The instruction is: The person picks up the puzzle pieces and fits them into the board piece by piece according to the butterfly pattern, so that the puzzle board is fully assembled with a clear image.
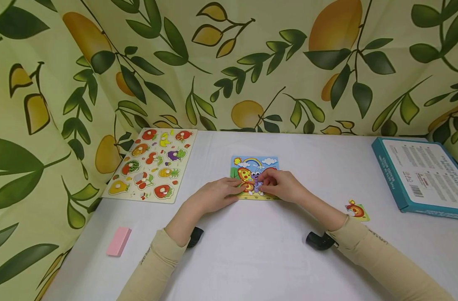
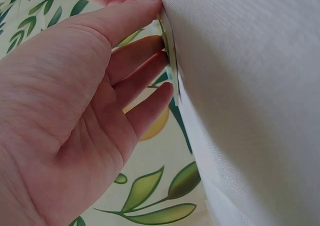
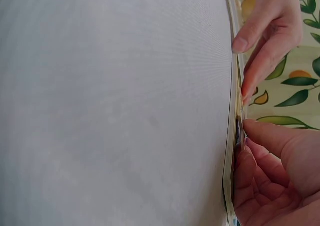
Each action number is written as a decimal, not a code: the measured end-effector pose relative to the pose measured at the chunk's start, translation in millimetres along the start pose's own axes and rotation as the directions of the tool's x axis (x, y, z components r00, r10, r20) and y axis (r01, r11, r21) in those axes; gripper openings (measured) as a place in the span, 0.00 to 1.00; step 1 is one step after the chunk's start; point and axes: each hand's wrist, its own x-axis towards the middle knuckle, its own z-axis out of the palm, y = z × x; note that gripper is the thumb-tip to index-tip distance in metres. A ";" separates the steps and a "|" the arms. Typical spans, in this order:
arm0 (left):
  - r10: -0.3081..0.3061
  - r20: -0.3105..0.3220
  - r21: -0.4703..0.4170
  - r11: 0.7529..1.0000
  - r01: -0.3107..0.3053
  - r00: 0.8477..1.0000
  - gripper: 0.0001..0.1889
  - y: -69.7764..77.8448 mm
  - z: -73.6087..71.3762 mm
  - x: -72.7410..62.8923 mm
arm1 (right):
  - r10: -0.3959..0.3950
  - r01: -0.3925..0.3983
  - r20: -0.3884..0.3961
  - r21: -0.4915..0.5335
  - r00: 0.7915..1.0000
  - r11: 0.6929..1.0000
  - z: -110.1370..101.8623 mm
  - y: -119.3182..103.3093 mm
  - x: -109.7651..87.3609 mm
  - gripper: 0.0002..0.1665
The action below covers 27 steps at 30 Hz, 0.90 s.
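Note:
A small butterfly jigsaw puzzle [image 1: 255,161] lies flat on the white table, showing a sun, rainbow and clouds. My left hand [image 1: 220,194] rests at its left edge, fingertips against the board; the left wrist view shows these fingers [image 2: 142,51] fairly straight and apart. Over the middle of the picture, my right hand [image 1: 283,187] pinches a thin puzzle piece [image 3: 242,131] between thumb and fingertips, close to the board. That hand covers the puzzle's right part. Off to the right, beside the right sleeve, is a loose puzzle piece [image 1: 357,210] with a red and orange pattern.
A fruit peg board [image 1: 180,167] lies at the back left, with a pink block [image 1: 118,241] nearer the front. A teal-edged box [image 1: 392,179] sits at the far right. Black curved fittings [image 1: 319,241] show by both wrists. Patterned cloth [image 1: 214,83] hangs behind the table.

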 end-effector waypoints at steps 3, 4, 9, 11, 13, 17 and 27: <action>0.007 -0.003 -0.002 1.000 -0.007 1.000 0.22 -0.2 0.3 0.3 | -0.004 0.004 -0.004 -0.003 1.000 1.000 0.2 0.0 -0.1 0.10; 0.010 -0.004 -0.002 1.000 -0.010 1.000 0.22 -0.3 0.3 0.3 | -0.004 0.004 -0.005 -0.004 1.000 1.000 0.2 -0.1 -0.2 0.10; 0.020 -0.009 0.004 1.000 -0.020 1.000 0.21 -0.1 0.0 0.1 | -0.007 0.007 -0.011 -0.007 1.000 1.000 0.6 -0.5 -0.3 0.10; 0.021 -0.012 0.009 1.000 -0.021 1.000 0.21 -0.2 0.1 0.1 | -0.012 0.012 -0.013 -0.010 1.000 1.000 0.8 -0.8 -0.3 0.10; 0.019 -0.011 0.013 1.000 -0.019 1.000 0.21 -0.2 0.2 0.2 | -0.016 0.016 -0.016 -0.012 1.000 1.000 0.9 -1.2 -0.2 0.10; 0.014 -0.007 0.014 1.000 -0.014 1.000 0.20 -0.1 0.4 0.2 | -0.018 0.018 -0.022 -0.014 1.000 1.000 1.6 -1.7 0.0 0.10; 0.000 -0.004 0.015 1.000 0.000 1.000 0.19 -0.7 1.8 0.9 | -0.038 0.037 -0.028 -0.013 0.999 0.999 2.5 -1.1 0.2 0.10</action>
